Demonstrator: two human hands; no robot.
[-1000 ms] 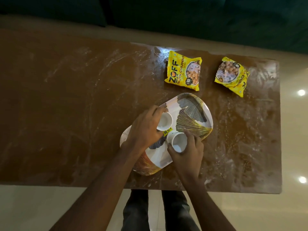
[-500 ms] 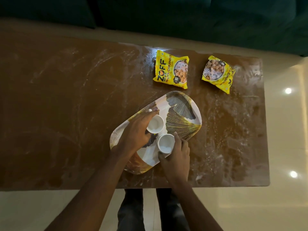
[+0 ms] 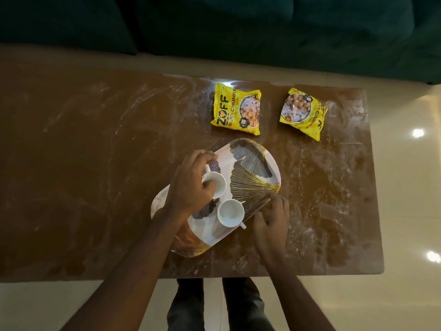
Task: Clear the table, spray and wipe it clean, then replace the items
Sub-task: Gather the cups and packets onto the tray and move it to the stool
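Note:
A leaf-patterned tray (image 3: pixel 253 163) lies at an angle on the brown, streaky table (image 3: pixel 95 163). Two white cups stand on it. My left hand (image 3: pixel 191 185) curls round the upper cup (image 3: pixel 218 186), covering its left side. The lower cup (image 3: pixel 230 212) stands free, its handle pointing to the lower right. Just right of it, my right hand (image 3: pixel 272 220) holds nothing, its fingertips touching the tray's right rim. Two yellow snack packets (image 3: pixel 236 109) (image 3: pixel 303 113) lie flat beyond the tray.
A dark green sofa (image 3: pixel 238 27) runs along the far side of the table. Pale glossy floor (image 3: pixel 405 187) lies to the right and in front. My legs (image 3: pixel 214 306) stand at the near table edge.
My right hand has let go of the lower cup and moved right to the tray's rim. My left hand stays on the upper cup.

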